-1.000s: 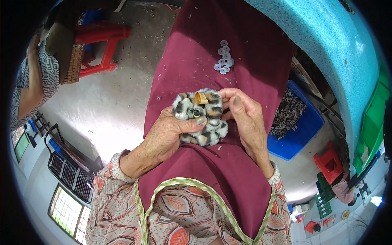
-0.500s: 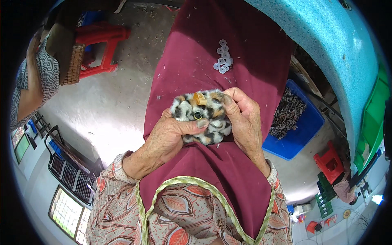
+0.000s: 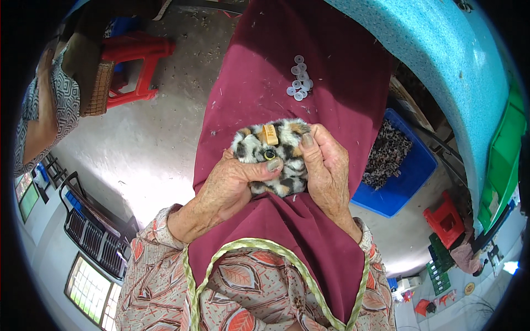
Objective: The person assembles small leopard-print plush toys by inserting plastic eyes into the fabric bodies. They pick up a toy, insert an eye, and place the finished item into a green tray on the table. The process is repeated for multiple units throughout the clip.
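Between my hands, over the lap, is a fluffy plush piece (image 3: 284, 144) in white, black and orange patches. A round yellow-rimmed plastic eye (image 3: 269, 155) sits on its face, and a small gold fabric tag (image 3: 270, 134) stands up above that. My left hand (image 3: 237, 174) grips the plush from the left, its thumb pressed on the fur just below the eye and its fingers mostly hidden beneath. At the upper right edge, my right hand (image 3: 324, 157) pinches the fur between thumb and bent fingers.
Several translucent plastic washers (image 3: 300, 80) lie on the maroon apron cloth (image 3: 243, 83). A blue bin (image 3: 386, 201) of patterned plush pieces stands right, near a turquoise curved surface (image 3: 436, 49). Red stools (image 3: 146, 52) stand on the floor; another person's arm (image 3: 47, 110) shows at far left.
The plush has tilted slightly, so the gold tag faces up more squarely. My right hand has shifted a little down and left, still pinching the edge. My left hand keeps its grip.
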A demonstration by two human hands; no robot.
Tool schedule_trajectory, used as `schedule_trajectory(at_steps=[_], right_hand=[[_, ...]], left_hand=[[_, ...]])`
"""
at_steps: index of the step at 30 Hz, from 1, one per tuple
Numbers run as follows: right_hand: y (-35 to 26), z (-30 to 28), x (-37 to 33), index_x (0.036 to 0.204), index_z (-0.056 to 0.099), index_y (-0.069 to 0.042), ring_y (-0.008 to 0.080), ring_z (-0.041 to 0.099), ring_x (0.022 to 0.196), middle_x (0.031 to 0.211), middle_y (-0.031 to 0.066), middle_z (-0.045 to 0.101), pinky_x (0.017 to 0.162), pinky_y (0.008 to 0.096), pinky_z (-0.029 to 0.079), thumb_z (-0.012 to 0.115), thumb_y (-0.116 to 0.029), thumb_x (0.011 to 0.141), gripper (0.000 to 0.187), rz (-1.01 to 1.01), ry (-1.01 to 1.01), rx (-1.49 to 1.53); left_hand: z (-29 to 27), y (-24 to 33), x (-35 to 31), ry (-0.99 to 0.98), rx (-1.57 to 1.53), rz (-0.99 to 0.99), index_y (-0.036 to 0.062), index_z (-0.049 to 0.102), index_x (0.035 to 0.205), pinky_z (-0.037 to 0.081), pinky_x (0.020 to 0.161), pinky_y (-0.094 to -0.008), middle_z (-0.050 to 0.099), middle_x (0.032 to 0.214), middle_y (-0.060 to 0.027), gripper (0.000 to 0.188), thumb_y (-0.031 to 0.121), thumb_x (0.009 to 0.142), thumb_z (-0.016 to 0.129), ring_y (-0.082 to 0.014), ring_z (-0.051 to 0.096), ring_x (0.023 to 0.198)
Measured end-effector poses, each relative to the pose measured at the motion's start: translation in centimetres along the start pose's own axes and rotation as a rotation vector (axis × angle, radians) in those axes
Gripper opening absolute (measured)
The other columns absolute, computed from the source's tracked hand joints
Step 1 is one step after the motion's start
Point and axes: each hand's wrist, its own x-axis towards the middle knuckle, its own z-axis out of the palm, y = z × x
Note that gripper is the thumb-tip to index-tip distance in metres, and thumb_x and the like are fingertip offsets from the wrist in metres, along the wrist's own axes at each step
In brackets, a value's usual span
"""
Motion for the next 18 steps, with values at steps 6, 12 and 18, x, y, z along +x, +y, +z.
schedule_trajectory(at_steps=[6,12,18], right_hand=[[-0.3,0.2,0.1,0.077,0.044,-0.001,0.0091,0.035,0.062,0.065,0.0024,0.038,0.054,0.0279,0.035,0.048,-0.016,0.097,0.025,-0.049,0.026,0.022],[0.2,-1.0,0.6,0.08,0.052,-0.001,0.0242,0.055,0.06,0.067,0.0137,0.054,0.057,0.0365,0.044,0.059,-0.012,0.088,0.016,-0.171,0.006,-0.281],[-12.3,-9.8,4.4,0.089,0.065,-0.002,0.0115,0.063,0.066,0.078,0.0069,0.067,0.058,0.0237,0.049,0.067,-0.007,0.082,0.009,-0.431,-0.041,-0.444]], left_hand=[[-0.2,0.4,0.1,-0.047,-0.053,-0.062,0.0008,0.055,0.118,0.055,0.084,-0.0343,0.066,0.105,-0.0074,0.043,-0.002,0.078,0.07,-0.0187,0.064,0.095],[0.3,-0.1,0.6,0.055,0.022,0.0,-0.0033,0.054,0.118,0.055,0.084,-0.0363,0.065,0.105,-0.012,0.04,-0.006,0.079,0.063,-0.0224,0.064,0.096],[-0.2,0.9,1.0,0.038,0.05,0.036,-0.0035,0.058,0.112,0.057,0.078,-0.0358,0.067,0.1,-0.0119,0.032,-0.003,0.081,0.062,-0.0229,0.067,0.086]])
